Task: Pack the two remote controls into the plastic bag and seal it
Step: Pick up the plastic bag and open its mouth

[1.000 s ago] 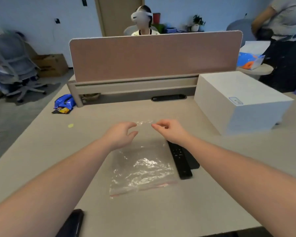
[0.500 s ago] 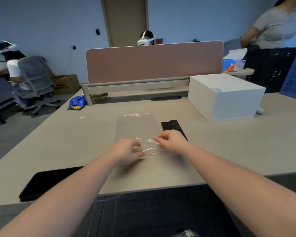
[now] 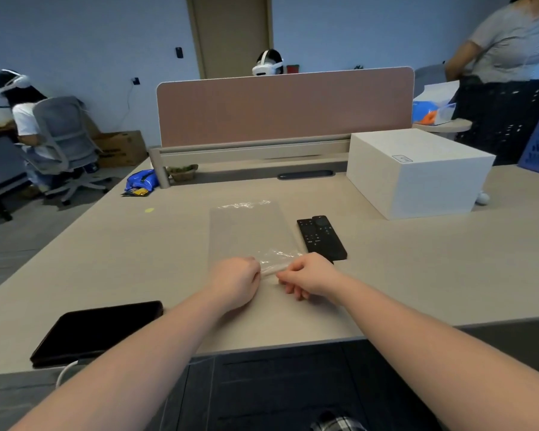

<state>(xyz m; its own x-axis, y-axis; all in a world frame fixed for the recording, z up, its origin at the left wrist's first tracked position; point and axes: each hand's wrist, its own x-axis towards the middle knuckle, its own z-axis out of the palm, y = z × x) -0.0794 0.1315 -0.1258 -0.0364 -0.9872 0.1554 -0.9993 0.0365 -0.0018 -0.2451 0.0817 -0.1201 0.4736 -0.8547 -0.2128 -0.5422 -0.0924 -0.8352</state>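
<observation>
A clear plastic bag (image 3: 246, 231) lies flat on the beige desk (image 3: 417, 262), its near edge crumpled between my hands. My left hand (image 3: 235, 283) pinches that near edge from the left. My right hand (image 3: 310, 279) pinches the same edge from the right. Two black remote controls lie side by side just right of the bag: a longer one (image 3: 310, 236) and a wider one (image 3: 329, 236). My right hand covers the near tip of the longer one.
A white box (image 3: 417, 172) stands at the back right. A black tablet (image 3: 97, 331) with a white cable lies at the front left edge. A pink divider (image 3: 283, 107) closes the far side, with a blue packet (image 3: 140, 181) by its left post. People sit and stand around.
My hands moved from the bag's far edge to its near edge and closed on it. My view pulled back and rose, so the desk's front edge shows.
</observation>
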